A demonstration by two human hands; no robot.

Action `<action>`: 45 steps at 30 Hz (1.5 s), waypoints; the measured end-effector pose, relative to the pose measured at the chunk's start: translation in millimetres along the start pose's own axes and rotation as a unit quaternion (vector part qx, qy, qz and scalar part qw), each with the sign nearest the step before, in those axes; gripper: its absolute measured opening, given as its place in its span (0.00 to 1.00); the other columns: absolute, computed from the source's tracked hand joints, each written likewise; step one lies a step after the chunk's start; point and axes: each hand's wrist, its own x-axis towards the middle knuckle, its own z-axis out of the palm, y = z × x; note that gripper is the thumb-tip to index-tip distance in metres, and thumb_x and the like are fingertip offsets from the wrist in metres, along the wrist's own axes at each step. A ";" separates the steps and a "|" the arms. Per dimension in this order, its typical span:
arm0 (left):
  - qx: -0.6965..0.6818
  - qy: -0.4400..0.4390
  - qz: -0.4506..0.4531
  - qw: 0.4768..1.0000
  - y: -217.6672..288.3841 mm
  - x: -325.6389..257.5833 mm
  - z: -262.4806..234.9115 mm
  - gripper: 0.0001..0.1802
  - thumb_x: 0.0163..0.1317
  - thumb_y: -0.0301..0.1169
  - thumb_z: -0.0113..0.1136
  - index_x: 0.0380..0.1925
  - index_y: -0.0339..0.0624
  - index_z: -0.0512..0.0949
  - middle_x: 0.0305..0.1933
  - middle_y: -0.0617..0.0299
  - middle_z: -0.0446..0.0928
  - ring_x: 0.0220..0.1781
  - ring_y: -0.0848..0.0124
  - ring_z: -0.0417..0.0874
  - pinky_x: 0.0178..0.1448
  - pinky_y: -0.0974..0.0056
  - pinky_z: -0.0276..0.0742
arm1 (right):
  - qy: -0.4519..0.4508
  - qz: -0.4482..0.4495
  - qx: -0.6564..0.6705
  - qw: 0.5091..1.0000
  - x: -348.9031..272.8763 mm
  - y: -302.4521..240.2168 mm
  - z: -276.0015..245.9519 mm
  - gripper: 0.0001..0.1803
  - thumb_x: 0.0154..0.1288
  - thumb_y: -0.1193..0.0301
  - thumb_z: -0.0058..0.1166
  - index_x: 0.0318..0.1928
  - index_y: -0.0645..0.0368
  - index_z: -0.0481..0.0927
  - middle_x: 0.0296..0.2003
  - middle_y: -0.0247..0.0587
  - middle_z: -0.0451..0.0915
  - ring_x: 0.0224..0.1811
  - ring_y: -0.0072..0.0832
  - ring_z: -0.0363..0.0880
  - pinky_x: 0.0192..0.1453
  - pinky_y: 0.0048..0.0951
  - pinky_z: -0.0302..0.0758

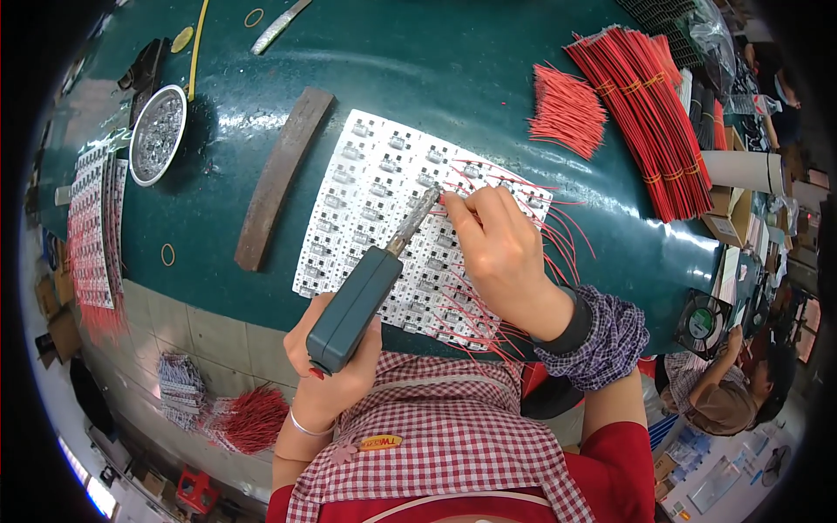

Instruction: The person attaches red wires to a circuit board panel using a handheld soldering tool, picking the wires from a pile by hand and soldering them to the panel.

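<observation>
A white panel of small circuit boards (349, 209), dotted with dark components, lies tilted on the table before me. My left hand (336, 349) is wrapped round the handle of a dark green soldering gun (356, 309). Its metal tip (427, 200) points away from me, down at the panel. Right beside the tip, my right hand (501, 244) pinches the end of a thin red wire (445, 199); its fingertips hide part of it. Several red wires (571, 231) stick out from the panel's right side, some passing under my right hand. Whether the wire touches the board I cannot tell.
Bundled red wires (645, 113) and a loose pile of short red wires (567, 109) lie at the far right. Left of the panel are a brown bar (283, 179), a white bowl of metallic bits (159, 135) and stacked wired panels (91, 227). A person (724, 383) sits at right.
</observation>
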 end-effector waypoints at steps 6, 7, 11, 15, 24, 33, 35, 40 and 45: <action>0.021 -0.005 -0.005 1.000 -2.1 -5.5 -3.1 0.08 0.51 0.15 0.68 0.34 0.28 0.83 0.34 0.52 0.82 0.27 0.68 0.82 0.31 0.67 0.76 | -0.003 0.001 -0.004 1.000 0.6 0.7 0.0 0.14 0.55 0.81 0.62 0.44 0.74 0.83 0.31 0.42 0.69 0.34 0.33 0.73 0.33 0.30 0.74; -0.002 0.023 -0.019 1.000 -2.8 -7.3 -2.5 0.09 0.52 0.15 0.68 0.35 0.28 0.83 0.35 0.51 0.82 0.28 0.67 0.83 0.32 0.67 0.78 | -0.003 0.001 -0.004 1.000 0.5 1.1 -0.1 0.14 0.55 0.81 0.62 0.44 0.74 0.83 0.31 0.42 0.69 0.34 0.33 0.73 0.33 0.30 0.74; -0.020 0.068 -0.011 0.997 -4.5 -14.6 -6.1 0.13 0.53 0.16 0.69 0.40 0.27 0.84 0.39 0.48 0.84 0.32 0.65 0.86 0.35 0.66 0.81 | -0.002 -0.002 -0.008 1.000 0.3 0.9 0.2 0.13 0.57 0.81 0.62 0.43 0.74 0.83 0.30 0.41 0.69 0.34 0.33 0.72 0.32 0.30 0.73; -0.023 0.059 -0.013 0.998 -5.9 -16.8 -5.5 0.14 0.53 0.16 0.70 0.41 0.26 0.84 0.41 0.47 0.84 0.33 0.65 0.87 0.36 0.66 0.82 | -0.018 0.029 0.001 0.999 -1.5 -1.3 -0.8 0.20 0.52 0.83 0.60 0.49 0.69 0.84 0.35 0.43 0.75 0.36 0.36 0.77 0.34 0.34 0.76; -0.036 0.072 -0.030 0.996 -8.3 -23.4 -4.5 0.14 0.53 0.16 0.70 0.41 0.26 0.84 0.41 0.47 0.85 0.35 0.64 0.87 0.37 0.66 0.83 | 0.051 -0.008 0.048 0.997 -7.3 6.3 -1.7 0.20 0.50 0.80 0.59 0.47 0.69 0.84 0.35 0.41 0.77 0.35 0.35 0.76 0.33 0.34 0.74; -0.009 0.035 -0.019 0.999 -6.7 -24.0 -6.9 0.14 0.52 0.16 0.70 0.41 0.25 0.84 0.41 0.47 0.85 0.32 0.66 0.87 0.37 0.66 0.82 | 0.017 0.001 0.058 0.998 -8.1 6.4 -1.4 0.17 0.51 0.79 0.60 0.45 0.67 0.84 0.33 0.39 0.77 0.34 0.34 0.77 0.34 0.33 0.74; -0.023 0.028 -0.038 0.999 -5.8 -24.5 -6.6 0.13 0.52 0.16 0.69 0.40 0.25 0.83 0.41 0.47 0.85 0.32 0.66 0.87 0.36 0.67 0.81 | 0.014 0.001 0.059 0.998 -7.1 6.3 -2.3 0.16 0.52 0.79 0.60 0.45 0.67 0.84 0.33 0.39 0.77 0.35 0.34 0.77 0.34 0.33 0.75; -0.020 0.022 -0.040 0.999 -4.7 -23.4 -7.1 0.12 0.53 0.16 0.69 0.39 0.26 0.83 0.39 0.50 0.83 0.30 0.68 0.85 0.34 0.68 0.79 | 0.000 0.000 0.058 0.998 -6.0 6.8 -4.5 0.15 0.54 0.78 0.61 0.44 0.66 0.84 0.34 0.39 0.78 0.36 0.34 0.77 0.34 0.33 0.75; -0.013 0.011 -0.038 0.999 -1.8 -21.0 -7.4 0.09 0.53 0.16 0.69 0.36 0.28 0.83 0.37 0.54 0.82 0.29 0.70 0.83 0.33 0.69 0.78 | -0.009 -0.004 0.047 0.999 -5.2 6.3 -5.2 0.16 0.54 0.78 0.60 0.45 0.67 0.83 0.34 0.39 0.77 0.37 0.33 0.77 0.34 0.32 0.75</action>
